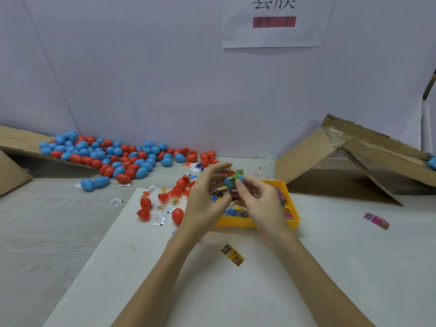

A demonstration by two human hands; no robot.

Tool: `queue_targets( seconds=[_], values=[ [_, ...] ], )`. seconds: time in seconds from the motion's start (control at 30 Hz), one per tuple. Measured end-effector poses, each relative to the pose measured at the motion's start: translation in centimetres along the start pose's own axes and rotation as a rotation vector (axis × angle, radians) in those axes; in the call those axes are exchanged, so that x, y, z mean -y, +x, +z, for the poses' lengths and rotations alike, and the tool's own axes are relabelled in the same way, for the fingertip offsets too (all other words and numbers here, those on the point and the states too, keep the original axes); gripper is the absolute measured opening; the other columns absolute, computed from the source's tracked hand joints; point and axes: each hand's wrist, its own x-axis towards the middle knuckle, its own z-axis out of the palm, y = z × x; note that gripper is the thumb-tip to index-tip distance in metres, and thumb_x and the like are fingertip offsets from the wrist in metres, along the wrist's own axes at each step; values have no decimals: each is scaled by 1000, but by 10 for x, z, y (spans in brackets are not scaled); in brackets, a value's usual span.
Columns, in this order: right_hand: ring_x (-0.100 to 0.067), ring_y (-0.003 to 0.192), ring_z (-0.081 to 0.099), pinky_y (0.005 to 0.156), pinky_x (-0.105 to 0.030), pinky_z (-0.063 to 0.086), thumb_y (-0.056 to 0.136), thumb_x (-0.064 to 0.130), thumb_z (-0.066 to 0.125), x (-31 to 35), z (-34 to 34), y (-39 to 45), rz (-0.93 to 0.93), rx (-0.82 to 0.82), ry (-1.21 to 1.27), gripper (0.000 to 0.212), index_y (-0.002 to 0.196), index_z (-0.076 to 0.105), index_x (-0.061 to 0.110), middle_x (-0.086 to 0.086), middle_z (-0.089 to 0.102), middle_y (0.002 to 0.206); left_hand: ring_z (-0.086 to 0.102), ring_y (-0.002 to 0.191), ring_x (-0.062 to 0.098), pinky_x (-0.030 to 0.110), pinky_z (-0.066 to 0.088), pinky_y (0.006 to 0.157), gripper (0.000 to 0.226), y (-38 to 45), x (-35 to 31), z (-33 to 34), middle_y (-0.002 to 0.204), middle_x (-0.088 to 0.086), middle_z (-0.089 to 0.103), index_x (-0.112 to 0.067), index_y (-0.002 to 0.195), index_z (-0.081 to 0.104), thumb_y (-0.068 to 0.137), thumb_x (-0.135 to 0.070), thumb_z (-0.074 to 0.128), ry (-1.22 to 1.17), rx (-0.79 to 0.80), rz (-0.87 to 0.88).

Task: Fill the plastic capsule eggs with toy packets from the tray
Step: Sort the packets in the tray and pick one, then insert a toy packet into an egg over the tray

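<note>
From the head view, both hands meet above the yellow plastic tray (292, 223) of toy packets. The left hand (207, 197) pinches a small blue plastic capsule egg (228, 181), while the right hand (262, 199) pinches a green printed packet (236, 179) against it. This looks like the stuffing step; next the packet needs tucking fully inside so the blue halves can snap together.
</note>
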Motion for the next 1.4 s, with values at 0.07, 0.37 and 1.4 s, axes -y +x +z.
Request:
queue_targets(
  seconds=[0.07,0.37,1.4],
  values=[
    [-12,100,75,83,-27,61,101,13,65,-2,-4,3,0,8,-11,24,125,69,18,1,77,110,65,117,11,23,55,94,45,1,-1,0,126,-6,67,-21,132,61,93,2,65,-115,7,-131],
    [-16,84,76,71,-24,62,98,16,69,3,-10,4,-72,54,-251,28,126,70,18,0,77,96,70,100,10,25,59,86,23,1,2,-2,111,-5,72,-17,117,73,94,-16,73,-18,-73,-102],
    [-16,77,72,68,-23,59,106,9,52,-3,-41,39,313,125,221,25,110,74,-2,-12,74,86,52,117,17,25,45,91,42,73,46,-31,132,6,54,-11,136,50,97,-21,62,698,-19,-112]
  ],
)
